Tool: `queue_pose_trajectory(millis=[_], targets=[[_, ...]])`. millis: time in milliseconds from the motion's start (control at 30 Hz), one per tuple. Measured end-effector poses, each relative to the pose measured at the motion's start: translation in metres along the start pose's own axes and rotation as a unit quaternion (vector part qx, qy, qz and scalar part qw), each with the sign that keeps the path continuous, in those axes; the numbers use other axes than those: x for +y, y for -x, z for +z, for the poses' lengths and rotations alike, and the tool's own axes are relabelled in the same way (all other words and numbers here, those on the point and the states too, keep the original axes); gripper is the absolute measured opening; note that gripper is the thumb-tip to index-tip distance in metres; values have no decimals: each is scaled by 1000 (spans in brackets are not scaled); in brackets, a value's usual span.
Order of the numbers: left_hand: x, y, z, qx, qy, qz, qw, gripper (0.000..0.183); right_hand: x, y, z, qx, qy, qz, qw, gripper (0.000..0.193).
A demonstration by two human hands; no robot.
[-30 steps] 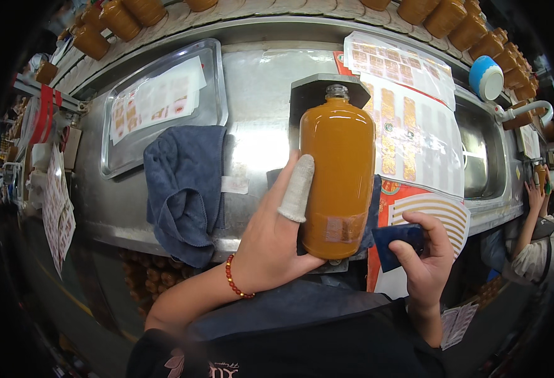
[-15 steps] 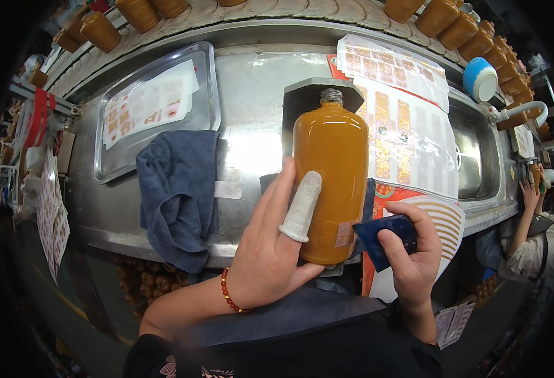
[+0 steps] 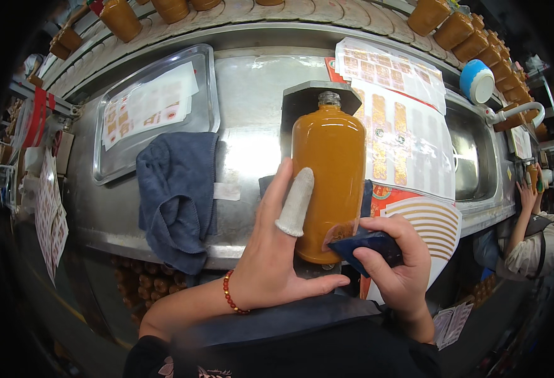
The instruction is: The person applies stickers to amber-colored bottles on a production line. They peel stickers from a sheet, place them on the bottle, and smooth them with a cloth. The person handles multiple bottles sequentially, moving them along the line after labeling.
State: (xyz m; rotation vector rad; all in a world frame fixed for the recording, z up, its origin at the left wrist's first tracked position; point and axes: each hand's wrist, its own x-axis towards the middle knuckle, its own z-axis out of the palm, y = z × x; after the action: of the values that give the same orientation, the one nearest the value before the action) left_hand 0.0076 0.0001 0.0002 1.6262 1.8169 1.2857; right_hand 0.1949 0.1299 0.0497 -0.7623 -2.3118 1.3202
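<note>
A glossy amber-brown bottle (image 3: 328, 154) with a clear glass neck lies on its back in a dark angular metal rest (image 3: 296, 104), its neck away from me. My left hand (image 3: 265, 255) is open along the bottle's left side, fingers stretched against it and thumb spread out below. One of its fingers wears a whitish knitted finger cover (image 3: 296, 201). In my right hand (image 3: 401, 271), pinched between thumb and fingers, is a dark blue flat scraper (image 3: 378, 246). Its edge meets the bottle's lower right, over a small label or decal (image 3: 335, 234) that it partly covers.
On the left are a metal tray (image 3: 209, 94) with printed sheets (image 3: 145, 110) and a blue cloth (image 3: 177, 189). Decal sheets (image 3: 415, 148) lie right of the bottle, beside a sink (image 3: 472, 151). Brown bottles (image 3: 469, 44) line the conveyor behind. Another person (image 3: 535, 233) works at far right.
My right hand has moved left, bringing the scraper's edge onto the decal at the bottle's lower right. My left thumb has swung away from the bottle's base. The view has shifted slightly.
</note>
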Motion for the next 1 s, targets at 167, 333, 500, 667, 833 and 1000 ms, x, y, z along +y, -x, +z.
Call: queue_pose_trajectory(millis=[167, 333, 500, 667, 833, 1000], targets=[[-10, 0, 8, 31, 90, -34, 995, 104, 1, 4, 2, 58, -105, 96, 988, 37], [-15, 1, 15, 43, 137, -54, 988, 96, 6, 10, -3, 90, -153, 137, 974, 38], [-16, 0, 14, 46, 186, -54, 980, 96, 15, 14, -4, 108, -205, 134, 964, 37], [-6, -13, 20, 40, 202, -119, 971, 99, 25, 15, -2, 118, -266, 125, 949, 32], [-9, -14, 21, 38, 238, -115, 964, 100, 33, 21, 1, 103, -283, 134, 944, 29], [-11, -14, 23, 48, 261, -113, 957, 100, 33, 20, 2, 97, -287, 146, 942, 29]])
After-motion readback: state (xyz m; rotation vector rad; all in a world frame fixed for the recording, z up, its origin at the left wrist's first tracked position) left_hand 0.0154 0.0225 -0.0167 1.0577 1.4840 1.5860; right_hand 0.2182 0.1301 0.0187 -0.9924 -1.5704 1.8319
